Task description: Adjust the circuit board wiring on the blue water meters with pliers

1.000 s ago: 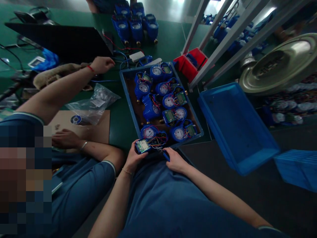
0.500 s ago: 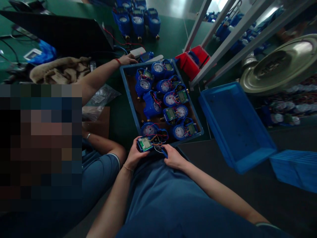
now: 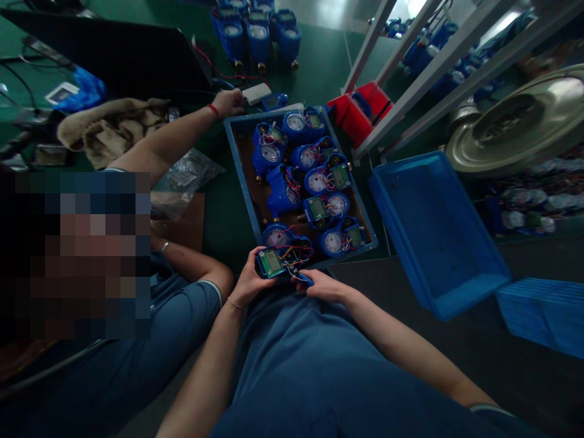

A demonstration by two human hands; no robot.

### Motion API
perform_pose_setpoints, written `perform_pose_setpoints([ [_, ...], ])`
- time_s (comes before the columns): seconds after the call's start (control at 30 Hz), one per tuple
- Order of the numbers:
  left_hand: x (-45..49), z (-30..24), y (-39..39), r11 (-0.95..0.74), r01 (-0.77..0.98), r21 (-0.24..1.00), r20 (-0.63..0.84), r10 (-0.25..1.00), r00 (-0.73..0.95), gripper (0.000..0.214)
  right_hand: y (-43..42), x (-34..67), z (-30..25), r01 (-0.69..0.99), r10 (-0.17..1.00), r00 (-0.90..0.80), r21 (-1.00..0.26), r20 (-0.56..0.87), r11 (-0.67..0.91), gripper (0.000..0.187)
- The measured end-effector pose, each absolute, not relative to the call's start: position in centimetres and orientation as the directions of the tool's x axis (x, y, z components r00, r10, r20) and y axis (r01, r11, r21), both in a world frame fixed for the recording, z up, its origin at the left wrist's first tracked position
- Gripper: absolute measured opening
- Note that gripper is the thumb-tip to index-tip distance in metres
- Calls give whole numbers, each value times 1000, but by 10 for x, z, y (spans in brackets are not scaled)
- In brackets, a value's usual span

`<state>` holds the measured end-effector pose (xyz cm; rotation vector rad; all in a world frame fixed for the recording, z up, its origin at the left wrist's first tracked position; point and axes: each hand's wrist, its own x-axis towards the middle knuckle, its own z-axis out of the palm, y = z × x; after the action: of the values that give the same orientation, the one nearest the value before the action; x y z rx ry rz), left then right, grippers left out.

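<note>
The left hand (image 3: pixel 249 281) is curled around a small blue circuit module (image 3: pixel 271 263), thumb on its edge, green board facing up; the right hand (image 3: pixel 320 286) is closed on a blue-handled tool (image 3: pixel 305 279) whose tip sits by the module's coloured wires (image 3: pixel 296 255); the module lies between both hands, at the near edge of a blue tray (image 3: pixel 237 159); about nine blue water meters (image 3: pixel 314 180) lie in the tray, most with a white dial and a green board; one empty blue bin (image 3: pixel 433 231) stands to the right; a co-worker's hand (image 3: pixel 227 101) with a red wristband rests at the tray's far corner
</note>
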<state>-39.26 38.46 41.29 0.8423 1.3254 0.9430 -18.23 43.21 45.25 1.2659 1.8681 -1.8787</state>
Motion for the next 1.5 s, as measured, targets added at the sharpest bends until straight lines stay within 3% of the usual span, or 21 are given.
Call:
perform_pose_setpoints([
  [0.17, -395, 415, 387, 389, -36, 920, -391, 920, -29, 75, 432, -183, 459, 714, 535, -540, -690, -650, -118, 58],
  [0.3, -394, 416, 389, 347, -7, 938, -347, 937, -33, 75, 432, -186, 461, 728, 530, -506, -666, -680, -160, 55],
  [0.47, -394, 415, 391, 304, 49, 951, -303, 952, -36, 73, 435, -188, 455, 636, 431, -544, -689, -720, -348, 40],
  [0.7, -394, 411, 394, 344, -38, 938, -343, 939, 19, 77, 443, -175, 445, 388, 210, -726, -642, -655, -662, 50],
  [0.9, -388, 408, 393, 383, -193, 903, -387, 922, 17, 79, 451, -173, 446, 391, 134, -751, -599, -646, -698, 55],
  [1.0, -390, 405, 393, 372, -220, 902, -386, 922, -23, 79, 453, -173, 456, 490, 207, -672, -637, -711, -594, 46],
  [1.13, -393, 401, 391, 362, -182, 914, -385, 916, -116, 79, 453, -166, 482, 643, 428, -543, -686, -722, -340, 20],
  [1.23, -393, 402, 390, 361, -167, 917, -383, 916, -118, 79, 449, -166, 502, 663, 620, -478, -719, -623, -211, 5],
  [1.33, -390, 404, 391, 356, -162, 920, -377, 918, -122, 79, 442, -178, 509, 628, 794, -411, -770, -448, -109, 12],
  [1.43, -388, 407, 393, 345, -125, 930, -359, 926, -117, 78, 437, -195, 500, 595, 879, -372, -804, -297, -20, 9],
  [1.5, -389, 408, 393, 343, -92, 935, -352, 930, -110, 78, 434, -203, 490, 594, 896, -349, -804, -275, -16, 8],
])
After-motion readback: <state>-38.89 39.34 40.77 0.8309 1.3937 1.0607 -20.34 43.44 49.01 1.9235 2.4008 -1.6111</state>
